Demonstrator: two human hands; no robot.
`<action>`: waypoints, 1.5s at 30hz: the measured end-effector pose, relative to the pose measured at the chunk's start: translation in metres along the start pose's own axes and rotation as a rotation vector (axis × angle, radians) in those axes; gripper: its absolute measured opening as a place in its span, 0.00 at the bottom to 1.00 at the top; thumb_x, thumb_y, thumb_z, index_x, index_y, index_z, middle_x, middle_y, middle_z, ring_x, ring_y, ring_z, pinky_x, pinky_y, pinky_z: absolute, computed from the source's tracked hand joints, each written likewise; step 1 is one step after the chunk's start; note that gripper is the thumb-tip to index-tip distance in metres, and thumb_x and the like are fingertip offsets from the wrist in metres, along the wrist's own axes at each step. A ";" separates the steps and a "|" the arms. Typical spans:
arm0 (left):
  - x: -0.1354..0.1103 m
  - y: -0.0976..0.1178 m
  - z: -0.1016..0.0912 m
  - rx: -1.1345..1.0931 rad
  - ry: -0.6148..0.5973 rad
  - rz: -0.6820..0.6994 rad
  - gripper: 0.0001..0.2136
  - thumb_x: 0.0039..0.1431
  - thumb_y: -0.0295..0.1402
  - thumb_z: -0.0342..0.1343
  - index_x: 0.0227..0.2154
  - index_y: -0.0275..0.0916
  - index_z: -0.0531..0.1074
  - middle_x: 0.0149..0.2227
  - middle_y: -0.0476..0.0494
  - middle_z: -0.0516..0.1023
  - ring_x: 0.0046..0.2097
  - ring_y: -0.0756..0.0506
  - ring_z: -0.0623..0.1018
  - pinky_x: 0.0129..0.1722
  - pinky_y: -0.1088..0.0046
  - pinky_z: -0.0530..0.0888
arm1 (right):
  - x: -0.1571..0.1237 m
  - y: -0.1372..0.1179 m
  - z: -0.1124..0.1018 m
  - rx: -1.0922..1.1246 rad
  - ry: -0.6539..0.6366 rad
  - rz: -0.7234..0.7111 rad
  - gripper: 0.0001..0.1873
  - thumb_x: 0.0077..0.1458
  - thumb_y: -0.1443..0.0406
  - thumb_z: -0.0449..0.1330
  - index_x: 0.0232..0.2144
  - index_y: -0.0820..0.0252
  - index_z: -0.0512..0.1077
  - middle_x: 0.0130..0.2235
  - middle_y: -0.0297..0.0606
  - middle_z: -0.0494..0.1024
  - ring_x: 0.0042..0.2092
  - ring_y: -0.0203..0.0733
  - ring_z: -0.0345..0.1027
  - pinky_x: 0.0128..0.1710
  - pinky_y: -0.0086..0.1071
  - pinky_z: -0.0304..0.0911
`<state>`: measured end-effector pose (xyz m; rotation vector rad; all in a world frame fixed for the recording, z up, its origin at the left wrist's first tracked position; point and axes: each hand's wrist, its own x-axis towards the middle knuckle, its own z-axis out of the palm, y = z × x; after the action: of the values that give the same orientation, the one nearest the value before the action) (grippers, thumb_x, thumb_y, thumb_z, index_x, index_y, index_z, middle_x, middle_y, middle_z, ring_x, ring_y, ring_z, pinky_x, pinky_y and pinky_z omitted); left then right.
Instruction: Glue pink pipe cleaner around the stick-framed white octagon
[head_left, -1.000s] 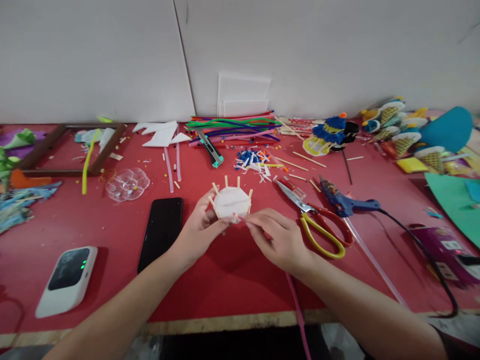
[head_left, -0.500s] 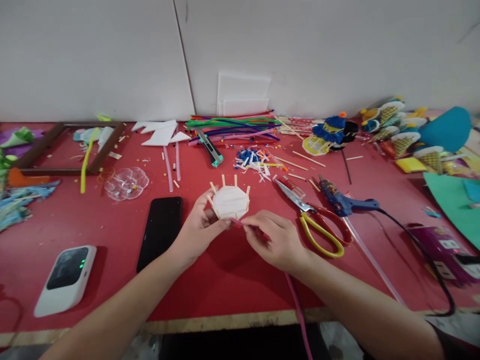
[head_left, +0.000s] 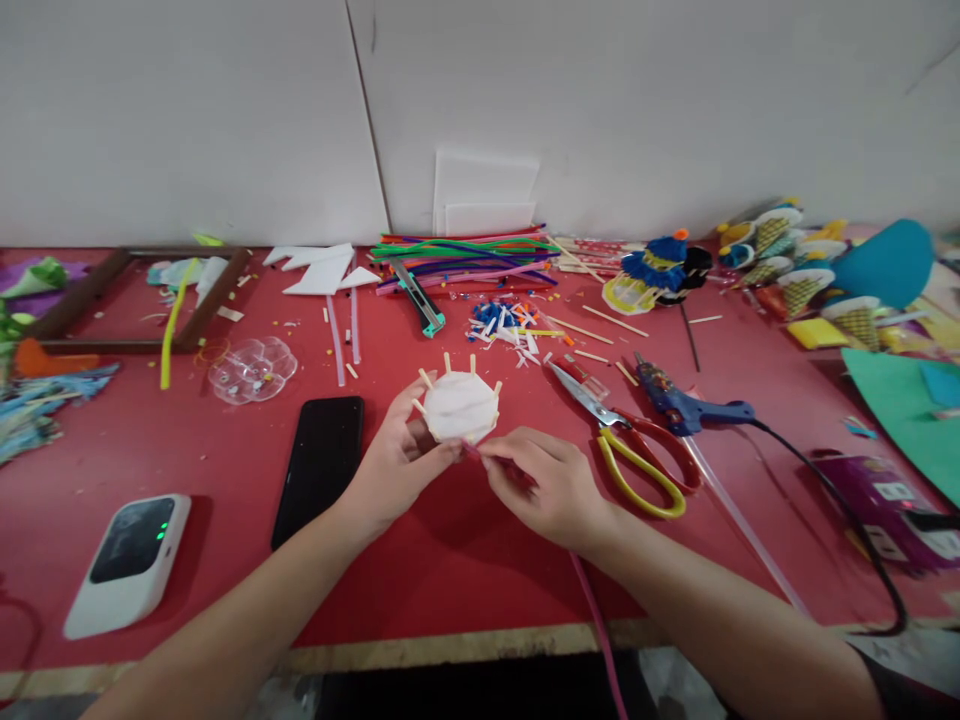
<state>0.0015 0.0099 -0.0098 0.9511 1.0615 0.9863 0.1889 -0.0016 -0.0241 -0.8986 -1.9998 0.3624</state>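
My left hand (head_left: 409, 445) grips the edge of a white paper disc (head_left: 459, 405) with several short wooden sticks standing up around its rim. My right hand (head_left: 544, 485) pinches a pink strip (head_left: 591, 610) at the disc's near edge, where the fingertips of both hands almost meet. The strip's long tail hangs below my right hand and over the table's front edge. Scissors (head_left: 641, 470) with red and yellow handles lie right of my right hand, and a blue glue gun (head_left: 686, 405) lies beyond them. A black phone (head_left: 319, 470) rests left of my left hand.
A white device (head_left: 131, 570) with a screen lies front left. At the back are a box cutter (head_left: 418, 295), a bundle of coloured pipe cleaners (head_left: 465, 255) and loose scraps. Clear plastic palette (head_left: 253, 370) and brown frame (head_left: 120, 345) are left. A cable crosses the right side.
Both hands stay at the disc's near edge. The disc is tilted slightly differently, and my right fingertips have shifted a little left along the pink strip.
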 end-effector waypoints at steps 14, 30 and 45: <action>-0.001 0.000 0.000 0.054 0.004 0.027 0.41 0.49 0.33 0.69 0.63 0.43 0.53 0.36 0.45 0.81 0.45 0.41 0.81 0.45 0.66 0.75 | -0.002 0.001 0.001 0.014 -0.056 0.055 0.07 0.58 0.71 0.55 0.35 0.57 0.72 0.29 0.36 0.79 0.29 0.36 0.72 0.30 0.27 0.67; -0.001 0.001 0.001 0.078 0.081 0.108 0.41 0.49 0.32 0.68 0.64 0.45 0.55 0.47 0.39 0.80 0.48 0.39 0.80 0.45 0.64 0.77 | -0.001 0.001 0.002 0.069 -0.101 0.192 0.05 0.56 0.70 0.56 0.34 0.57 0.71 0.30 0.35 0.79 0.28 0.35 0.71 0.30 0.26 0.66; -0.005 0.011 0.004 0.151 0.141 0.214 0.30 0.52 0.31 0.65 0.58 0.45 0.63 0.39 0.45 0.77 0.50 0.39 0.78 0.48 0.63 0.77 | 0.005 0.001 0.001 0.567 -0.137 0.749 0.14 0.54 0.56 0.61 0.24 0.58 0.68 0.20 0.27 0.67 0.19 0.30 0.59 0.19 0.25 0.55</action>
<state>0.0026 0.0074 0.0029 1.1500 1.1818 1.1756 0.1866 0.0027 -0.0220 -1.2271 -1.4653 1.3591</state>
